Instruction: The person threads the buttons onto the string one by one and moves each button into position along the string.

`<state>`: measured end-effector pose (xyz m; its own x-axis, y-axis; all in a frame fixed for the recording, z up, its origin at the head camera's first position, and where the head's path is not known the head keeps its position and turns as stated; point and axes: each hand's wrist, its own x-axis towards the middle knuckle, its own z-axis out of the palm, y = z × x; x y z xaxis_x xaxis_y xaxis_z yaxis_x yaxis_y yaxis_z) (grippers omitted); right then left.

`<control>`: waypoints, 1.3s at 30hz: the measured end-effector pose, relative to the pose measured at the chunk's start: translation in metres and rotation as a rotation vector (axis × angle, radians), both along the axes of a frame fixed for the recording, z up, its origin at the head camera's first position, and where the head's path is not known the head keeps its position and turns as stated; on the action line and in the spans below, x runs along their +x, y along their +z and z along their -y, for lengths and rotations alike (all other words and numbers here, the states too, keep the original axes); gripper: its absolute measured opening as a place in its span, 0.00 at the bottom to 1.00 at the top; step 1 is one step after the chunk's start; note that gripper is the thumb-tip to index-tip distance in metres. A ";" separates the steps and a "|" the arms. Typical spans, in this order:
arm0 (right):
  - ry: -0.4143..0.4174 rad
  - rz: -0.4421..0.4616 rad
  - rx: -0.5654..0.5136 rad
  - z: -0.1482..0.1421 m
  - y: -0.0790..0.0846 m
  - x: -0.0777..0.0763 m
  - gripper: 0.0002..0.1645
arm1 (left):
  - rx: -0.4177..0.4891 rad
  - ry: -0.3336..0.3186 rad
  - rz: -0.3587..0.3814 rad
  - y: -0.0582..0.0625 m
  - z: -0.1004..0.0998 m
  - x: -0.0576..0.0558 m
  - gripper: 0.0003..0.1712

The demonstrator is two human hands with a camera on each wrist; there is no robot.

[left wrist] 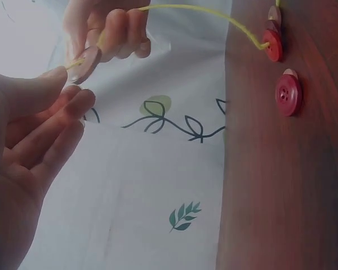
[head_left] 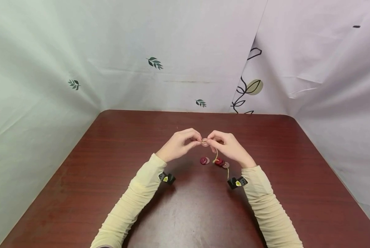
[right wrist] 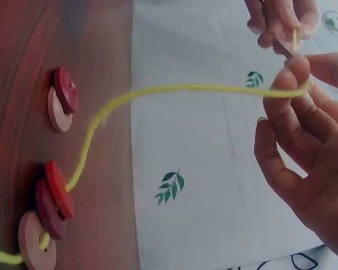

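Above the table, a pale pinkish button (head_left: 205, 144) is held up between the two hands. My right hand (head_left: 229, 147) pinches it by the edge, and a yellow string (right wrist: 186, 89) runs over that hand's fingers. My left hand (head_left: 180, 144) pinches the string's end, which comes out through the button's hole, as the left wrist view shows. From the right hand the string sags to a red button (right wrist: 58, 191), a dark red button (right wrist: 47, 211) and a pale pink button (right wrist: 31, 244) threaded on it, lying on the table.
The brown table (head_left: 126, 131) also carries a loose dark red button (right wrist: 66, 90) partly overlapping a pink button (right wrist: 58, 115), left of the threaded ones. White patterned sheeting (head_left: 185, 41) hangs behind the table's far edge and along its sides.
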<state>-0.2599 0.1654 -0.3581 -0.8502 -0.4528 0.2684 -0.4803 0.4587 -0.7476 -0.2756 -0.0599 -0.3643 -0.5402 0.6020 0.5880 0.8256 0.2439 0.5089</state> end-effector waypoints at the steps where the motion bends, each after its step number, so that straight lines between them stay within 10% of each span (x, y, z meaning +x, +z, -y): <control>1: -0.006 0.008 0.001 -0.001 -0.001 -0.001 0.06 | -0.005 0.003 -0.006 0.000 0.001 0.000 0.05; 13: -0.068 0.077 0.062 -0.014 -0.005 -0.007 0.10 | -0.069 0.133 -0.053 0.012 0.009 0.002 0.03; 39: 0.092 0.129 0.327 -0.024 -0.021 -0.018 0.07 | 0.068 0.252 -0.123 0.018 0.018 0.004 0.04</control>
